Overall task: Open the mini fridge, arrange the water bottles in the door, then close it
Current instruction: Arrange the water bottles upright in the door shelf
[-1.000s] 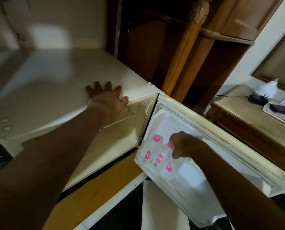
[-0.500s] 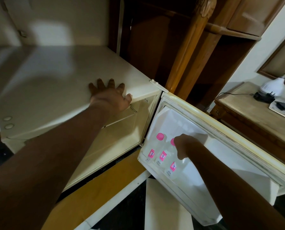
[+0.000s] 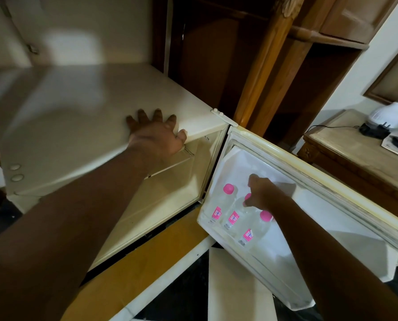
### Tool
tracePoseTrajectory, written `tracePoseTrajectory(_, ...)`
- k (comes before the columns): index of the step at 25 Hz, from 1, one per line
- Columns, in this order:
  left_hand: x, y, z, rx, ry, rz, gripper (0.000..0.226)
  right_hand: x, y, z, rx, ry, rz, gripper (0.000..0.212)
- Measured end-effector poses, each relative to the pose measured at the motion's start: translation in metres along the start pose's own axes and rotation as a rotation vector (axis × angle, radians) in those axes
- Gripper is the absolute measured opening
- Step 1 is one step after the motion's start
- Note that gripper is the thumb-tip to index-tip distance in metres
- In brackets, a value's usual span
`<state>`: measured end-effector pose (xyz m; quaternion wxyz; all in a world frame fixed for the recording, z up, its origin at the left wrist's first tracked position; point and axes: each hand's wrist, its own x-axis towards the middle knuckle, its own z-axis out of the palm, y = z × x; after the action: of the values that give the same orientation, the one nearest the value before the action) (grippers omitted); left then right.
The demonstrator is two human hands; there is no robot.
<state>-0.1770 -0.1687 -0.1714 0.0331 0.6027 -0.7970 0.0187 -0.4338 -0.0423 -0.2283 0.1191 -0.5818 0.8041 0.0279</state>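
Hands: left (image 3: 155,137) flat on fridge (image 3: 77,126); right (image 3: 261,193) pinching bottle (image 3: 238,214).

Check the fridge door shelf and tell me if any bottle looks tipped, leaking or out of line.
Nothing stands out. Three water bottles with pink caps stand upright, side by side in the door shelf, labels facing out. No spill shows. The right hand rests on the middle bottle's cap; the left hand lies flat on the fridge top.
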Motion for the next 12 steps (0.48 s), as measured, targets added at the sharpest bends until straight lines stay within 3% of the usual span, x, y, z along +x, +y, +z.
tracePoseTrajectory(2,0.0011,0.0,0.0021,-0.001,0.009,0.0,0.073,0.0018,0.001,0.0032,-0.024,-0.081,-0.04,0.045)
tracePoseTrajectory(5,0.0045,-0.0022,0.0049,-0.005,0.011,-0.006,0.073,0.0015,0.0021,0.0063,-0.07,-0.073,-0.081,0.032)
tracePoseTrajectory(12,0.006,-0.0024,0.0065,0.009,0.015,-0.002,0.074,-0.0044,-0.001,0.0077,-0.059,-0.114,-0.081,0.033)
